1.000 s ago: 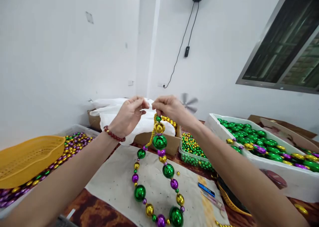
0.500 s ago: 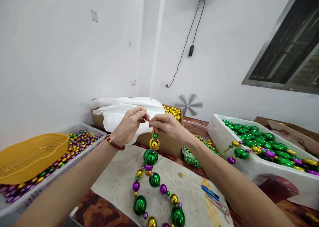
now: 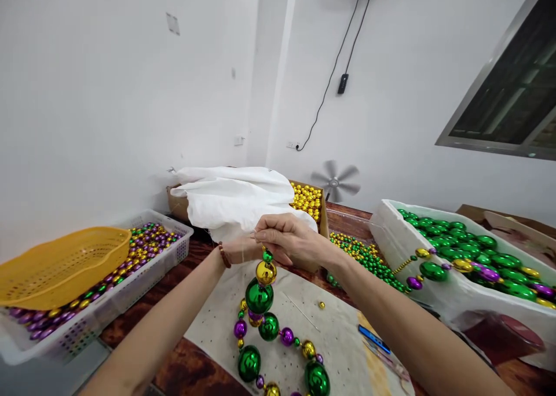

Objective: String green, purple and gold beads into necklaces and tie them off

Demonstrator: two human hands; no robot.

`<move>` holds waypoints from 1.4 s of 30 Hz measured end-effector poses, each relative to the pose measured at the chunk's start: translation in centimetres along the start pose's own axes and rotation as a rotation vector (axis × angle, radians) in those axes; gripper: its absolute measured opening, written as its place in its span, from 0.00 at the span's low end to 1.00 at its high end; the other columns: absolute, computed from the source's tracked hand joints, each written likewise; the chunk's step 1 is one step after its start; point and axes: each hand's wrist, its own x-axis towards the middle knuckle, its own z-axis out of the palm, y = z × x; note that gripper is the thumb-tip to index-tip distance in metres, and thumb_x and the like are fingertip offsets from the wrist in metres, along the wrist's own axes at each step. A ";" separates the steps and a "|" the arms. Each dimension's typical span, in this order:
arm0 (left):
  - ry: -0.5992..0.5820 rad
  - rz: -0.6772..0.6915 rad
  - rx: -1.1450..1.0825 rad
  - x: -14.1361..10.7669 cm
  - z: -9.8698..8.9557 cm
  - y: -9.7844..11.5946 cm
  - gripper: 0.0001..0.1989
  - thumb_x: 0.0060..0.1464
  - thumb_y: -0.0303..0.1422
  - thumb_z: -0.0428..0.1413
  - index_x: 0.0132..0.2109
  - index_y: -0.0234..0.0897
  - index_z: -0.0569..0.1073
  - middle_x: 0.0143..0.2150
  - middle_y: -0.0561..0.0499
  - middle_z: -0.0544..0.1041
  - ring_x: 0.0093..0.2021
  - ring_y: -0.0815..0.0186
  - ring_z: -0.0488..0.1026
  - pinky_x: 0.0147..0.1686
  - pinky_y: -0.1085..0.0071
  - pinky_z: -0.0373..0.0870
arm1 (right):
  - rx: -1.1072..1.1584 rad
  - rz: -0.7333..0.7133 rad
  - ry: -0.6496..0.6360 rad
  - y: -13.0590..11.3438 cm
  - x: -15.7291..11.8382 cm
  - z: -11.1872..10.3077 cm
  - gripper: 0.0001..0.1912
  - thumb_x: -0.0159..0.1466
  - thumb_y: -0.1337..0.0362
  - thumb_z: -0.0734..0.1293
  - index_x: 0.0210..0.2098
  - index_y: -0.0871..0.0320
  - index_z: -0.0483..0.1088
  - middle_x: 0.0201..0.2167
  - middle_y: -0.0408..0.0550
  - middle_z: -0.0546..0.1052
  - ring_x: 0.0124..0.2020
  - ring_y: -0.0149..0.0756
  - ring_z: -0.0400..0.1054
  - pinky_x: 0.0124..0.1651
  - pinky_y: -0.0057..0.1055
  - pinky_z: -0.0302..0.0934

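A bead necklace (image 3: 259,296) of shiny green, gold and purple balls hangs in front of me, its lower loop over the pale cloth (image 3: 343,349). My right hand (image 3: 293,239) pinches its top end, just above a small green bead and a large gold one. Behind it is my left hand (image 3: 238,250), with a red bead bracelet on the wrist; its fingers are hidden by the right hand. A thin thread shows faintly near the right fingertips.
On the left, a yellow basket (image 3: 65,268) rests in a white crate (image 3: 143,289) of mixed beads. A foam box (image 3: 391,228) of green beads stands right. A carton of gold beads (image 3: 306,202), a spinning fan (image 3: 334,182) and a blue cutter (image 3: 373,338) are also there.
My left hand has moved down and behind the right hand, from fingertips meeting side by side. The right hand and upper necklace have come slightly lower. The view has shifted a little left.
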 end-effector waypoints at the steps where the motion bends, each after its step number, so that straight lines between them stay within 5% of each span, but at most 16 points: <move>1: -0.074 -0.038 -0.014 -0.1 0.9 -0.8 0.14 0.49 0.38 0.65 0.41 0.34 0.79 0.32 0.44 0.81 0.35 0.55 0.78 0.33 0.64 0.73 | -0.031 0.004 0.002 -0.2 -0.1 -0.1 0.12 0.68 0.61 0.63 0.29 0.59 0.66 0.22 0.38 0.64 0.24 0.26 0.56 0.29 0.26 0.51; 6: -0.666 -0.300 -0.279 -1.0 3.1 -2.1 0.30 0.51 0.56 0.58 0.47 0.33 0.78 0.37 0.37 0.82 0.38 0.48 0.80 0.33 0.60 0.74 | -0.140 -0.003 0.015 -0.5 -1.2 -0.8 0.11 0.68 0.62 0.63 0.30 0.58 0.67 0.24 0.39 0.66 0.27 0.27 0.58 0.30 0.26 0.52; 9: -0.761 -0.295 -0.373 -1.5 2.9 -1.5 0.28 0.51 0.54 0.59 0.50 0.38 0.78 0.43 0.37 0.82 0.38 0.46 0.81 0.29 0.61 0.73 | -0.154 0.014 0.008 -0.7 -1.7 -1.3 0.12 0.68 0.61 0.62 0.29 0.59 0.66 0.24 0.39 0.66 0.27 0.28 0.58 0.30 0.27 0.53; 16: -0.528 -0.140 -0.319 -1.3 3.4 0.9 0.27 0.55 0.53 0.56 0.40 0.30 0.78 0.30 0.42 0.78 0.27 0.59 0.76 0.27 0.66 0.72 | -0.293 -0.033 -0.012 -2.4 -2.0 -2.4 0.10 0.68 0.65 0.61 0.30 0.59 0.65 0.22 0.39 0.66 0.25 0.27 0.59 0.30 0.27 0.53; 23: -0.482 -0.155 -0.131 -0.8 3.3 4.3 0.23 0.47 0.46 0.66 0.44 0.33 0.76 0.39 0.42 0.78 0.38 0.57 0.77 0.38 0.60 0.74 | -0.485 0.017 0.003 -3.6 -1.7 -4.1 0.10 0.67 0.67 0.59 0.28 0.59 0.64 0.22 0.39 0.68 0.24 0.26 0.59 0.31 0.27 0.51; 26: -0.299 -0.086 0.104 -0.1 4.4 7.0 0.19 0.45 0.40 0.68 0.41 0.34 0.75 0.36 0.46 0.78 0.36 0.61 0.77 0.39 0.64 0.72 | -0.588 0.066 0.040 -4.8 -0.8 -5.1 0.09 0.66 0.69 0.60 0.28 0.59 0.66 0.23 0.41 0.70 0.25 0.27 0.58 0.31 0.27 0.50; 31: 0.080 0.245 0.620 1.6 7.0 9.8 0.09 0.44 0.31 0.63 0.28 0.34 0.70 0.23 0.57 0.68 0.25 0.72 0.64 0.26 0.73 0.60 | -0.786 0.112 0.107 -6.1 0.9 -6.1 0.08 0.63 0.71 0.61 0.28 0.60 0.68 0.24 0.43 0.71 0.25 0.28 0.59 0.29 0.28 0.48; 35: 0.357 0.476 0.724 3.8 8.0 10.4 0.09 0.42 0.28 0.59 0.22 0.35 0.64 0.20 0.58 0.63 0.23 0.74 0.58 0.23 0.74 0.53 | -0.905 0.042 0.213 -7.3 2.1 -6.6 0.09 0.62 0.73 0.60 0.26 0.60 0.66 0.22 0.44 0.69 0.24 0.28 0.56 0.27 0.30 0.46; 37: 0.362 0.552 0.622 5.1 8.2 11.4 0.11 0.42 0.29 0.60 0.22 0.35 0.63 0.19 0.58 0.63 0.23 0.73 0.60 0.22 0.74 0.54 | -0.906 -0.028 0.272 -8.3 2.6 -7.2 0.10 0.62 0.75 0.60 0.26 0.60 0.66 0.22 0.44 0.68 0.24 0.28 0.56 0.28 0.30 0.46; 42: 0.147 0.626 0.364 7.1 8.9 16.2 0.16 0.44 0.38 0.66 0.28 0.34 0.68 0.22 0.55 0.70 0.25 0.69 0.70 0.29 0.71 0.67 | -0.790 -0.243 0.434 -11.2 3.9 -9.6 0.08 0.62 0.74 0.60 0.28 0.62 0.68 0.23 0.44 0.68 0.28 0.29 0.58 0.31 0.29 0.50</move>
